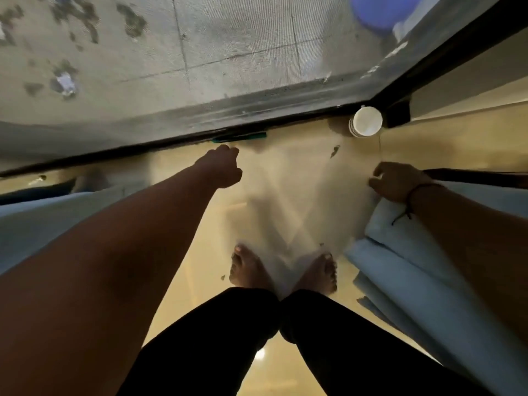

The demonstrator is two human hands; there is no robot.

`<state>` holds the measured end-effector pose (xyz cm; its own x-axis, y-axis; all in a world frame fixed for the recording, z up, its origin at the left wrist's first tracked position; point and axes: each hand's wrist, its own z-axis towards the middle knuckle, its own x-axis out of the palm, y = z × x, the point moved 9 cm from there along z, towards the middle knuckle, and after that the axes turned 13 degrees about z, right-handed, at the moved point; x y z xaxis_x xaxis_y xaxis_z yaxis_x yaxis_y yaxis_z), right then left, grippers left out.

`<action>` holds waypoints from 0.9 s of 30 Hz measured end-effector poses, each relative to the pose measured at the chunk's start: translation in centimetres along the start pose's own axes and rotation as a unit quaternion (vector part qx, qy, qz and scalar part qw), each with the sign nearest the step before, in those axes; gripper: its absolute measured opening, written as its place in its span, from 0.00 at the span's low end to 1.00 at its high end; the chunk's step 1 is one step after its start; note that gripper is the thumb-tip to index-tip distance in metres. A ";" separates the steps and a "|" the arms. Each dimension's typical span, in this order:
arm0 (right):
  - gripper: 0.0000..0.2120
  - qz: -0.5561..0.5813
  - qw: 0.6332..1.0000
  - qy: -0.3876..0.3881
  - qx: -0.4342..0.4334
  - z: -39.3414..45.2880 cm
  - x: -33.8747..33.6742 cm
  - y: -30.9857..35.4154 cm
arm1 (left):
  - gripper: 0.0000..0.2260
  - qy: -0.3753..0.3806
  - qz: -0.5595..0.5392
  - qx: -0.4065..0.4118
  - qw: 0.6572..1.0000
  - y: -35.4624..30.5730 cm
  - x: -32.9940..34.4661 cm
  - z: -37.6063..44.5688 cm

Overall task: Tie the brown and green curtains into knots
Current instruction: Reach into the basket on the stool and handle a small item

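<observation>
A sheer pale curtain (288, 201), blurred, hangs spread between my two hands and reaches down to my bare feet. My left hand (225, 168) is closed on its left edge, close to the black window track (143, 145). The fingers of my right hand (395, 181) are curled on the sheer's right edge. Just under that hand hang the thick folds of a pale green curtain (414, 267). More pale green curtain (37, 215) shows at the left, behind my left forearm. No knot is visible in any of the cloth.
I stand on a glossy beige floor (200, 275) facing a meshed window (200, 52) with paved ground far below. A white cup (366, 121) sits at the black frame's corner. A green strip (240, 136) lies on the track.
</observation>
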<state>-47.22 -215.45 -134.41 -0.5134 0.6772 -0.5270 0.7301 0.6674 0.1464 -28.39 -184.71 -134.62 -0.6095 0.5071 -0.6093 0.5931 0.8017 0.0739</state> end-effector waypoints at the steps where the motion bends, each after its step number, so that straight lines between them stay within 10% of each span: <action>1: 0.22 0.033 0.999 -0.039 -0.003 0.5 -1.3 0.8 | 0.26 0.002 0.006 0.003 1.000 -0.1 0.1 1.2; 13: 0.36 0.115 0.973 -0.195 -0.036 6.2 -4.9 2.8 | 0.28 0.008 0.108 0.017 0.994 -1.9 1.9 8.5; 27: 0.37 0.148 0.972 -0.180 -0.006 8.4 -3.5 3.6 | 0.14 -0.062 0.237 0.032 0.969 -3.0 3.2 7.5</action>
<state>-39.05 -218.01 -139.06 -0.0889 0.6894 -0.7189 0.8157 0.4646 0.3447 -28.16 -187.89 -142.69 -0.1956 0.7677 -0.6102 0.8247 0.4655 0.3214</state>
